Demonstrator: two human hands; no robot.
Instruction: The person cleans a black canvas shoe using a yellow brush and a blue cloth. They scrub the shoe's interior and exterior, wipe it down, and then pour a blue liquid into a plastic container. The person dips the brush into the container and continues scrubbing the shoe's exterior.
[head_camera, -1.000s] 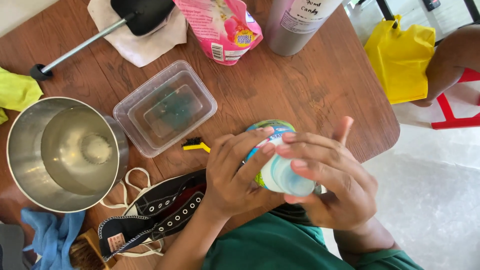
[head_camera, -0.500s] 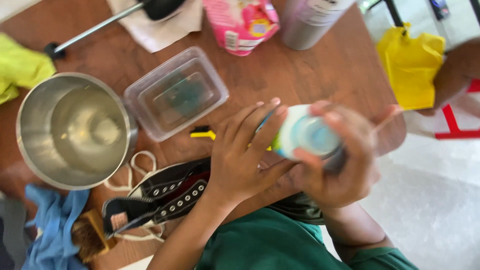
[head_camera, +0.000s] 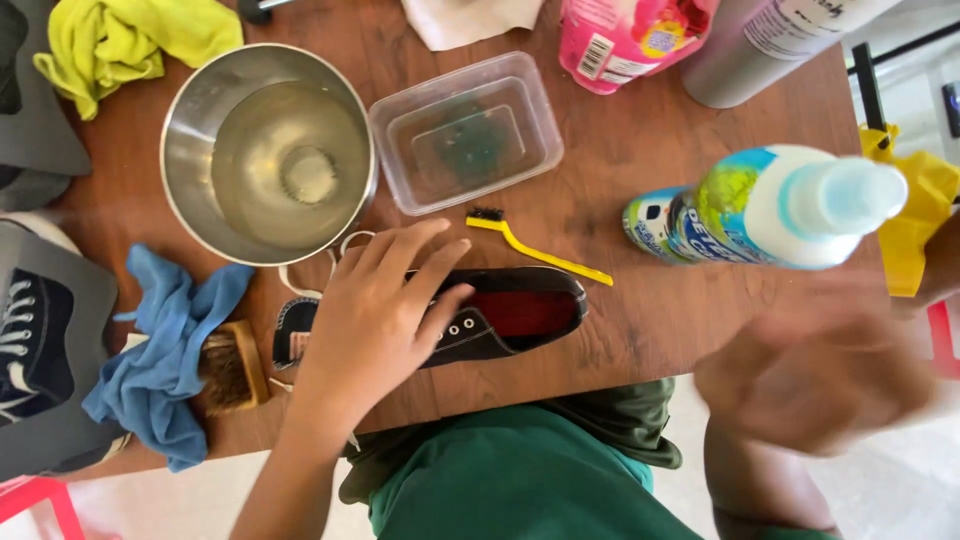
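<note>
My left hand lies flat on a black canvas shoe with a red lining, which rests on its side on the brown wooden table near the front edge. A white, blue and green bottle with a pale blue cap stands on the table at the right. My right hand is blurred below the bottle, apart from it and holding nothing. A small yellow brush lies just beyond the shoe.
A steel bowl of water and a clear plastic tub sit behind the shoe. A blue cloth and wooden brush lie left. A pink pouch and grey can stand at the back.
Both hands held the bottle in front of me. Now the bottle stands on the table, my right hand has come off it, and my left hand has dropped onto the shoe.
</note>
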